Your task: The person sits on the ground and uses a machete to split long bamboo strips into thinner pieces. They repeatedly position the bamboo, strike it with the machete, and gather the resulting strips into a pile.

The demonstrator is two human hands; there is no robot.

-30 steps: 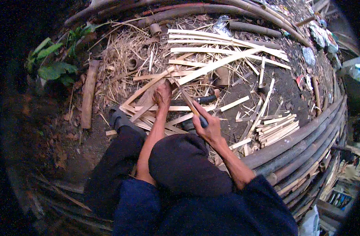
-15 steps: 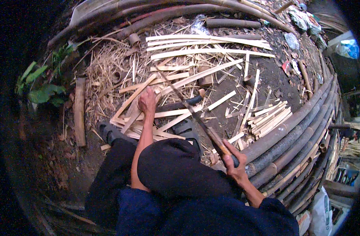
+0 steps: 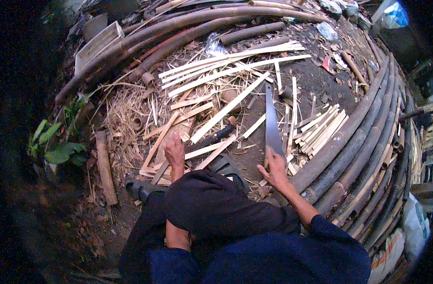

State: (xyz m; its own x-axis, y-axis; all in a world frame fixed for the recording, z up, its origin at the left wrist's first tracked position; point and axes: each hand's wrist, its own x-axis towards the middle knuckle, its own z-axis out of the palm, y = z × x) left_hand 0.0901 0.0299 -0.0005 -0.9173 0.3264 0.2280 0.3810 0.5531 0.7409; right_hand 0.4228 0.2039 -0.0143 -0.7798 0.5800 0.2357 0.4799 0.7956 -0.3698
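A handsaw [image 3: 273, 116] points away from me over the dark soil, the broad side of its blade in view. My right hand [image 3: 276, 169] is closed round its handle, with the thumb standing out to the left. My left hand [image 3: 175, 150] is by a pale wood block [image 3: 180, 128], its fingers stretched forward; whether they touch the block is unclear. Just right of that hand starts a long split bamboo strip [image 3: 230, 108], slanting up to the right. A dark tool with a black-wrapped handle [image 3: 220, 134] lies below the strip.
Several long pale strips [image 3: 235, 61] lie farther away. Short cut strips [image 3: 323, 130] form a pile at right. Bamboo poles [image 3: 337, 156] curve along the right side, others [image 3: 178, 31] across the back. Shavings [image 3: 126, 118] cover the left ground. My sandals [image 3: 226, 168] stand close in.
The saw has swung from slanting left across the strips to pointing forward, blade turned flat to view. My left hand no longer lies on the long strip. The whole view has shifted.
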